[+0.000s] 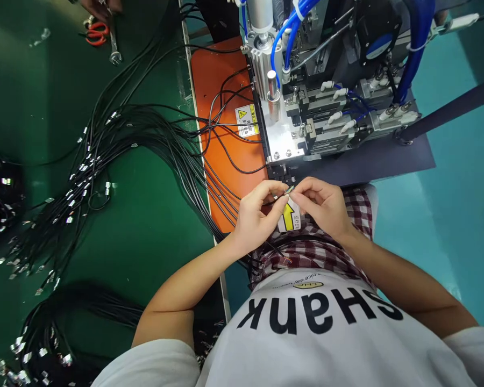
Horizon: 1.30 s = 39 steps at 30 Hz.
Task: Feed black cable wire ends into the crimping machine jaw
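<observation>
Between thumb and forefinger, my left hand (260, 215) pinches a thin black cable (269, 203) near its end. The fingers of my right hand (320, 207) close on the small end piece of that same cable, so the two hands nearly meet. What sits at the tip is too small to make out. Both hands are just in front of the metal machine (282, 140), above a white label with a yellow arrow (289, 216). More black cables (177, 156) run across the orange plate (226, 177) to the left of my hands.
Bundles of cables with shiny metal ends (78, 183) cover much of the green table (153, 236). At the upper left, another person's hand (100, 6) is beside red-handled scissors (97, 33) and a wrench (114, 51). Blue air hoses (294, 27) hang over the machine.
</observation>
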Motion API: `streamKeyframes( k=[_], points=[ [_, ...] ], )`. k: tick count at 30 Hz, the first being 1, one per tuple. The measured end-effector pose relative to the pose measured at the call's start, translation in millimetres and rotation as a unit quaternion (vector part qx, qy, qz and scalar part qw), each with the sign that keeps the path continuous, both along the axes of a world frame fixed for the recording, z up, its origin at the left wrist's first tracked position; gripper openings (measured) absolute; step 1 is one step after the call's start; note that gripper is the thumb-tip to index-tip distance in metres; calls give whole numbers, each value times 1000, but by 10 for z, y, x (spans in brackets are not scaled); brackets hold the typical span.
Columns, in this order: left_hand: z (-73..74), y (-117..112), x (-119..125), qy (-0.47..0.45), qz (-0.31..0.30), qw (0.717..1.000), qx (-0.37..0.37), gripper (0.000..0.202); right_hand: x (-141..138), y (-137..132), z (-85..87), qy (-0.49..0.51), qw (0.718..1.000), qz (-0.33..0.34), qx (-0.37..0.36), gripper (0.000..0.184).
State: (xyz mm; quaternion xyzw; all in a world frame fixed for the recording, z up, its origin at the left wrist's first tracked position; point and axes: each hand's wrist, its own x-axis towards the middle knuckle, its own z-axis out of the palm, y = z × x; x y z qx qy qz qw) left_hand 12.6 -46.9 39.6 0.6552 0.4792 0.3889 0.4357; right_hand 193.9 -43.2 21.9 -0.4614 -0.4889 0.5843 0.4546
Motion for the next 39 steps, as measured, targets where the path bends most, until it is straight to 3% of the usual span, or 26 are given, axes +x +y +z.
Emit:
streamKeyframes(
  k=[7, 14, 19, 27, 39],
  points=[
    [35, 24, 90, -187, 51, 972, -132, 22, -87, -128, 11, -59, 996, -12, 59, 13],
    [78, 82, 35, -175, 27, 956, -232, 28, -118, -126, -20, -102, 991, -38, 80, 12],
    [142, 115, 9, -128, 15, 962, -240, 28, -104, -114, -19, -140, 982, -56, 117, 14],
    [90, 102, -12, -166, 31, 945, -280, 25, -114, -115, -3, -149, 978, -49, 136, 13],
    [64, 70, 59, -106, 53, 973, -200, 26, -116, -124, -21, -150, 978, -58, 131, 13]
  ],
)
